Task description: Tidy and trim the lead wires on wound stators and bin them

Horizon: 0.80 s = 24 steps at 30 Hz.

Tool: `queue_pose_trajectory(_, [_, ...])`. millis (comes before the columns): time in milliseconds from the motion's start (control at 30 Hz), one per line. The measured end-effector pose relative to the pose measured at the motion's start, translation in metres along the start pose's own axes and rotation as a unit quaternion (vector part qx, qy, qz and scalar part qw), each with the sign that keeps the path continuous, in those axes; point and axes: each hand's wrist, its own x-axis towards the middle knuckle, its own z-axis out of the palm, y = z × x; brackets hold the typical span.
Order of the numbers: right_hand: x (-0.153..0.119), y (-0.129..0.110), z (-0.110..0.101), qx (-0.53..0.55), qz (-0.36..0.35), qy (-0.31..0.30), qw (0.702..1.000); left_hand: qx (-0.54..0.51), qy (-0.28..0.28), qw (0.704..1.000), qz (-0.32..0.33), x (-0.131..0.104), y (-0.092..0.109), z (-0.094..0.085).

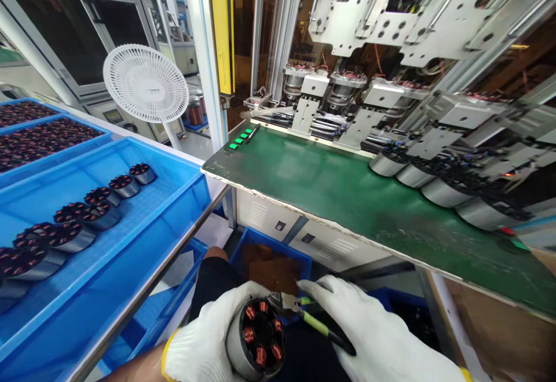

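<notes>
My left hand (211, 335), in a white knit glove with a yellow cuff, is closed around a motor stator (243, 344). The stator is a grey metal cylinder with copper coils in a black inner frame, its open end turned toward me. My right hand (369, 324), gloved as well, grips diagonal cutters (319, 324) with green and black handles. The jaws of the cutters are at the stator's upper rim; whether they touch it or hold a wire, I cannot tell. Both hands are low in the view, above my lap.
A blue crate (143, 243) with several stators stands at left, beside trays of small copper parts (47, 139). Ahead lies a green-topped bench (313, 168) with several stators (443, 191) along its right side. Machine fixtures (347, 87) rise behind it. A white fan (145, 84) stands back left.
</notes>
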Motion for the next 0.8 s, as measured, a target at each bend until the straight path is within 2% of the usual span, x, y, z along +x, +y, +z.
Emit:
queue_pose_trajectory(167, [0.005,-0.013,-0.01,0.011,0.003,-0.035,0.999,0.035,-0.055,0.998,-0.026,-0.004,0.01,-0.012])
queue_pose_trajectory(333, [0.007,-0.011,0.003,-0.001,-0.017,-0.029,0.999,0.034,-0.065,0.997,-0.021,-0.002,0.01,-0.011])
queue_pose_trajectory(433, [0.012,-0.001,0.009,-0.108,-0.033,0.048,0.992,0.029,-0.066,0.997,-0.014,0.001,0.006,-0.007])
queue_pose_trajectory(533, [0.019,0.01,0.003,-0.216,-0.036,0.134,0.966,0.01,-0.088,0.996,0.007,0.004,-0.001,-0.009])
queue_pose_trajectory(700, [0.028,0.028,-0.027,-0.185,-0.09,0.221,0.953,-0.016,-0.094,0.995,0.018,0.011,-0.016,-0.009])
queue_pose_trajectory(800, [0.038,0.057,-0.045,-0.166,-0.066,0.288,0.941,-0.073,-0.062,0.995,0.025,0.015,-0.026,-0.003])
